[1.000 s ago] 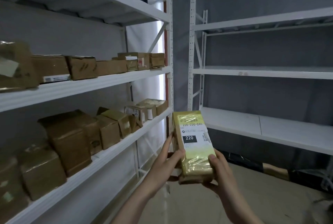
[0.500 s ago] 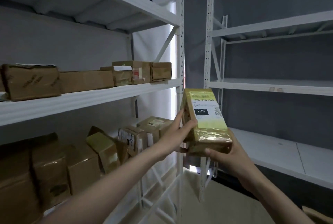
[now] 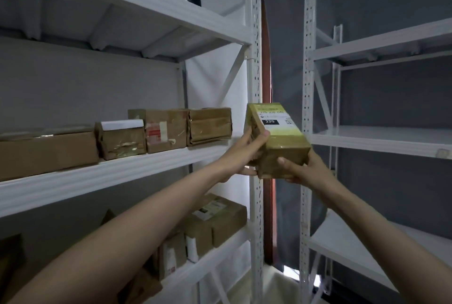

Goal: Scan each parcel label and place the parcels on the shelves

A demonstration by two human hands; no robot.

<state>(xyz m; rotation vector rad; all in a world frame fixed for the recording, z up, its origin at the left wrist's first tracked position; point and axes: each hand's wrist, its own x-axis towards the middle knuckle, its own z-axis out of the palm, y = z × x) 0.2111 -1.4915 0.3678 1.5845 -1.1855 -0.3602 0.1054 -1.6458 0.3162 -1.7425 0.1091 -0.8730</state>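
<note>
Parcel, taped cardboard, label uppermost with "220" printed white on black. Location: in the air, level with the middle shelf of the left rack, just off that shelf's right end and in front of the rack's perforated upright.

Grip: left hand wraps the parcel's near-left side, fingers curled over the top edge; right hand cups the lower right corner from beneath, thumb on the front face. Both hold firmly.

Neighbours on the middle shelf: row of brown boxes, the last of them sitting close to the shelf's right end, with only a narrow bare strip beyond it.

Handling note, as judgement: the gap looks tight. Turn the parcel narrow end first, clear the upright, set its base flat on the shelf, then slide it against the last box. Keep the label facing outward. Release the right hand only once the shelf carries the weight.
</note>
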